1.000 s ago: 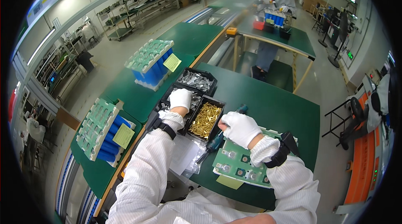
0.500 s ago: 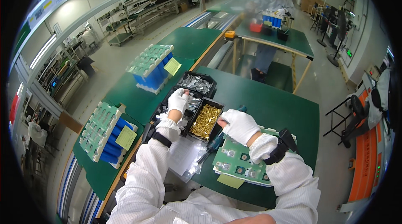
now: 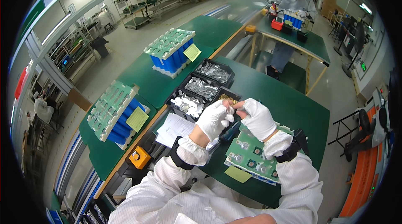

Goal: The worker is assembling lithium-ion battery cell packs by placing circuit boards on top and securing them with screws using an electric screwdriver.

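Note:
My left hand (image 3: 212, 120), in a white glove with bare fingertips, is closed in a pinch. My right hand (image 3: 258, 120), gloved the same way, brings its fingertips close against those of the left. Whatever lies between the fingers is too small to make out. Both hands are over the near side of a black bin of brass-coloured small parts (image 3: 228, 97), largely hidden by them. Beneath my right forearm lies a battery pack with a green top plate (image 3: 247, 151) and round cell openings. A yellow note (image 3: 238, 174) sticks out from its near edge.
Black bins hold flat silvery metal pieces (image 3: 201, 87). Paper sheets (image 3: 172, 128) lie beside them, near an orange box (image 3: 139, 157). Two blue-celled battery packs (image 3: 169, 50) (image 3: 117, 113) stand on the left green bench. A person (image 3: 292, 2) works at another table ahead.
My left hand has moved right, from the silvery pieces to meet my right hand over the brass parts. The view has shifted, and the orange box now shows fully.

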Demonstrator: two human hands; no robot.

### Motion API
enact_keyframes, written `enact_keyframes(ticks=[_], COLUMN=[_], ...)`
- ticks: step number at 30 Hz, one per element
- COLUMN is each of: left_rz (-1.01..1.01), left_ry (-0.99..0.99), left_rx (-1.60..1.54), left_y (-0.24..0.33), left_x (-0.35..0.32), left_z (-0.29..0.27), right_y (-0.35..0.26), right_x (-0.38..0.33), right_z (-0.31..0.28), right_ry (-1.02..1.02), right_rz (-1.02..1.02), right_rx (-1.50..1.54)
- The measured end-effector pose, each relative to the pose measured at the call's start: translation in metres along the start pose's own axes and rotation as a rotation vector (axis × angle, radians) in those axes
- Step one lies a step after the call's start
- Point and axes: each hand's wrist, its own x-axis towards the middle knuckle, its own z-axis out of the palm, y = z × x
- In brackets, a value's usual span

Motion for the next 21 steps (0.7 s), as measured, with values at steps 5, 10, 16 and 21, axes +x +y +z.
enact_keyframes(ticks=[5,10,16,21], left_rz=[-0.141,-0.214,-0.245,-0.201], left_ry=[0.012,-0.091,-0.098,-0.144], left_rx=[-0.07,-0.237,-0.204,-0.203], left_y=[-0.005,-0.013,-0.02,-0.029], left_x=[-0.012,-0.023,-0.039,-0.044], left_z=[-0.002,-0.005,-0.003,-0.024], right_y=[-0.011,-0.008,-0.015,-0.027], right_x=[0.002,0.0,-0.002,-0.004], right_z=[-0.002,-0.002,0.0,-0.007], right_ry=[0.005,-0.071,-0.159,-0.256], right_rz=[-0.214,-0.318,-0.302,-0.087], right_rx=[-0.004,-0.084,0.032,0.014])
